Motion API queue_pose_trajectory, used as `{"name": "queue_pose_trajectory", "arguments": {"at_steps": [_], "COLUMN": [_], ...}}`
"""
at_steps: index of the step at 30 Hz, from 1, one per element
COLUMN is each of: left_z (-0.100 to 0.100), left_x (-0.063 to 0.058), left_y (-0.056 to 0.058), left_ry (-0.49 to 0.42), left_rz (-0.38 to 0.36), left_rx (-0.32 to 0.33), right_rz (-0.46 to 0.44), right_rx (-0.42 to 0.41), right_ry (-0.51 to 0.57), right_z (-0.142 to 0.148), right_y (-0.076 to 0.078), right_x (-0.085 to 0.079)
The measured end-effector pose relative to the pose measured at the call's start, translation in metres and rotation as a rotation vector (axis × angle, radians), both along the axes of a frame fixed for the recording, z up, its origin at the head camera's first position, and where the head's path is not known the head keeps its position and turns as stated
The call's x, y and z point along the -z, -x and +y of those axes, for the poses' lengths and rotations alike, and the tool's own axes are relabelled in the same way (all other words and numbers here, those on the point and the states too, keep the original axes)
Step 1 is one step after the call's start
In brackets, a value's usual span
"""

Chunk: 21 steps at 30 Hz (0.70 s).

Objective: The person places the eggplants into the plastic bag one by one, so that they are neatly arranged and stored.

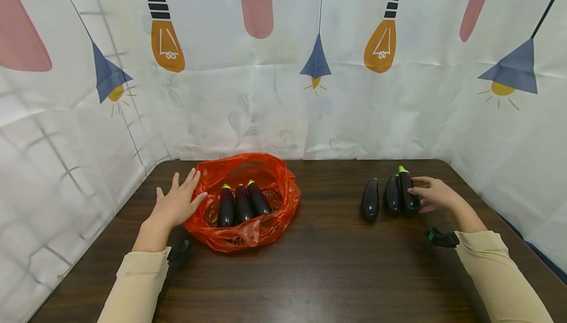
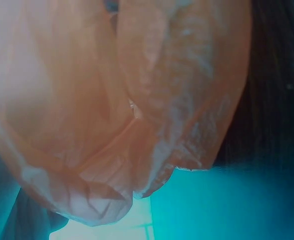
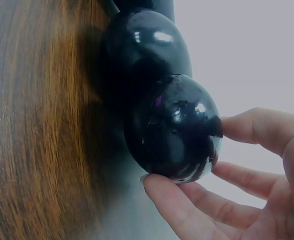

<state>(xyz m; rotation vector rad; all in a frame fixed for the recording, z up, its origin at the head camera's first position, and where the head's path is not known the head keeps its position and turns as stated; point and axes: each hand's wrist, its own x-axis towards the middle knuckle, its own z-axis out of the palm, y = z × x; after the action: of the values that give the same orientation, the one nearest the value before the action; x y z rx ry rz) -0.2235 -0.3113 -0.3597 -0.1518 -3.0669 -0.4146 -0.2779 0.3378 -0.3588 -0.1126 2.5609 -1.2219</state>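
Observation:
My right hand grips the rightmost loose eggplant, a glossy dark one with a green cap. In the right wrist view, thumb and fingertips lie around the blunt end of this eggplant. A second eggplant lies right against its left side, and a third eggplant a little further left. My left hand, fingers spread, is at the left rim of a red plastic bag. Three eggplants lie side by side in the bag's open mouth. Crumpled bag film fills most of the left wrist view, hiding the left fingers.
Everything lies on a dark wood-grain table. A white curtain printed with lamps and bulbs hangs behind the table's far edge and along both sides. A dark band is on the right wrist.

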Motion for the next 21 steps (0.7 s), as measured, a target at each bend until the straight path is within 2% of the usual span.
{"name": "queue_pose_trajectory", "arguments": {"at_steps": [15, 21], "left_z": [0.000, 0.001], "left_x": [-0.001, -0.002], "left_y": [-0.002, -0.002], "left_ry": [-0.002, -0.009], "left_rz": [0.003, 0.002], "left_rx": [0.004, 0.003], "right_rz": [0.018, 0.044], "right_rx": [0.006, 0.007], "right_ry": [0.008, -0.025], "right_z": [0.008, 0.011], "right_y": [-0.003, -0.007], "right_x": [-0.003, -0.008]}}
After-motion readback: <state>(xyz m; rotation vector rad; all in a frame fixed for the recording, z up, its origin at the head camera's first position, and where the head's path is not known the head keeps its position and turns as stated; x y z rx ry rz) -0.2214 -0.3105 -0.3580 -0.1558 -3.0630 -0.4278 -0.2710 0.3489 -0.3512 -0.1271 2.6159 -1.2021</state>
